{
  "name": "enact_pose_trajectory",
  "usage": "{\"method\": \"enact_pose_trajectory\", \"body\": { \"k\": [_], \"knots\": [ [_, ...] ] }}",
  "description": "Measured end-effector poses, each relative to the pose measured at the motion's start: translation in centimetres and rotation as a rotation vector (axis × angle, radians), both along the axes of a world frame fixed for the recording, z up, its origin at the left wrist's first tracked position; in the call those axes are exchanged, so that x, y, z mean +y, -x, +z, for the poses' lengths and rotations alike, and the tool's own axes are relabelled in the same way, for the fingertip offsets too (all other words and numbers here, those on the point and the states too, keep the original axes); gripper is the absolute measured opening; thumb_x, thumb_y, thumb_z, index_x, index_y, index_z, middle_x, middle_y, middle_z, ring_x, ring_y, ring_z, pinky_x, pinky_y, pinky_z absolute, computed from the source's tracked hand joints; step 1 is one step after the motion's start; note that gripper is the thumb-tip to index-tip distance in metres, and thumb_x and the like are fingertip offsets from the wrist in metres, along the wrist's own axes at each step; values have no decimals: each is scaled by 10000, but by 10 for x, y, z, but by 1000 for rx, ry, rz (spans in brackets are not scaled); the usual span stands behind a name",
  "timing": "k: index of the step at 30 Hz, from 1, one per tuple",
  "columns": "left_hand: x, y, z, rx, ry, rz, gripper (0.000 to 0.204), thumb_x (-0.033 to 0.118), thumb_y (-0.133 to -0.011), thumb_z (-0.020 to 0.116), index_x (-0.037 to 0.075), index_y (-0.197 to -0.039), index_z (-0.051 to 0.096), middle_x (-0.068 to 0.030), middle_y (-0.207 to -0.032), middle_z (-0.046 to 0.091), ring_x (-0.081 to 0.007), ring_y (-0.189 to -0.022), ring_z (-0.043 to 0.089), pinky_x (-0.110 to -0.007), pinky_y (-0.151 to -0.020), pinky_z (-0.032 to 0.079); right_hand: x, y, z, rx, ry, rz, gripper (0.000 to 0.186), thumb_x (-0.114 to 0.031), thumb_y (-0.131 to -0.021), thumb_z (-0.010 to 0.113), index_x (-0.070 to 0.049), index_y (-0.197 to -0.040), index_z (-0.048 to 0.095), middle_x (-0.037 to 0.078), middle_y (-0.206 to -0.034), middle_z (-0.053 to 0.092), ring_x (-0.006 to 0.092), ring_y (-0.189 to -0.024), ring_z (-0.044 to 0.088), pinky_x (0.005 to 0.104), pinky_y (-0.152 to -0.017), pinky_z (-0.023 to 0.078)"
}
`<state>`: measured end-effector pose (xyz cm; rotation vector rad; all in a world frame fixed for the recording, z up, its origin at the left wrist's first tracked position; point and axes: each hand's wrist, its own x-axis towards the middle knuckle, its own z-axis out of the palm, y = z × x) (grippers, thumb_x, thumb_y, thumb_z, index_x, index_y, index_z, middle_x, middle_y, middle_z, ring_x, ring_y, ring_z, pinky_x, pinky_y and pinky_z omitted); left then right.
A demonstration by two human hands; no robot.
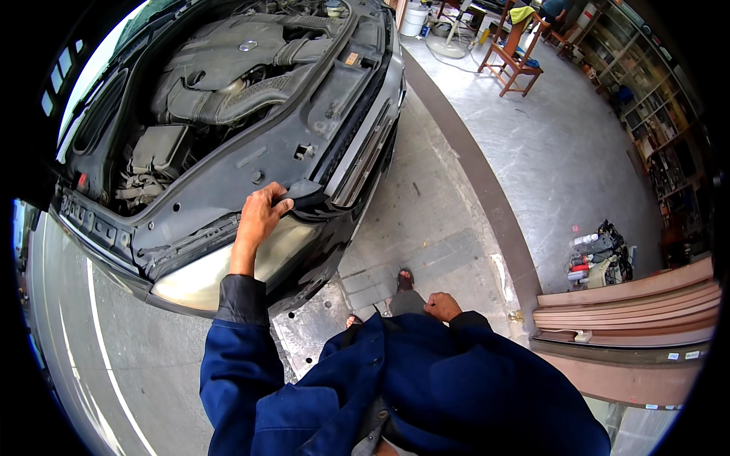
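The dark car's front stands in front of me to the left, with its engine bay uncovered. My left hand (262,213) reaches to the front corner, its fingers bent and pinching the edge of the black plastic trim (303,190). Just below that hand lies the cloudy, yellowed headlight (201,275). Further back is the grey engine cover (228,57) with a round badge. My right hand (442,306) hangs low by my thigh, away from the car. Its fingers are curled closed, and whatever they may hold is hidden.
A dark threshold strip (464,140) divides the pavement from the shop floor. Inside are a wooden chair (517,57), a white bucket (413,19) and shelves (654,99). Bottles and parts (601,258) sit near brown folded panels (623,311) at right.
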<state>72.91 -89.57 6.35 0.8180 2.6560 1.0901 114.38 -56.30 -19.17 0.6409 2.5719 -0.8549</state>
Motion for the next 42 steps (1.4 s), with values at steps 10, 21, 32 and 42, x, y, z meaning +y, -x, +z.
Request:
{"method": "enact_pose_trajectory", "body": {
  "k": [10,21,32,42],
  "knots": [
    [9,-20,0,78,-112,71,365,191,-901,742,22,-1216,669,-192,-1118,704,-379,-1078,653,-440,-948,503,33,27,5,199,8,-228,270,-308,-834,733,-45,-890,746,171,-897,753,373,-855,722,469,-794,564],
    [198,-159,-36,-459,-533,-171,394,158,-986,734,-5,-1324,613,-83,-1150,689,-165,-1008,654,-307,-928,528,67,121,197,524,601,-340,278,-277,-1016,674,1,-998,681,-9,-780,659,61,-684,587,275,-648,520],
    [325,-192,-84,-1018,-586,-86,242,187,-1015,715,-37,-1105,703,-75,-1006,725,-153,-896,696,-322,-818,616,146,114,183,709,168,-59,197,-231,-982,622,-36,-981,649,196,-874,704,406,-882,675,516,-864,500],
    [427,-202,-69,-1055,-489,-147,165,157,-1000,735,-2,-1033,704,-44,-914,732,-121,-802,690,-273,-731,585,224,78,207,821,-146,-111,215,-206,-987,639,-83,-1147,712,105,-959,723,285,-1003,661,488,-1087,424]
  ]
}}
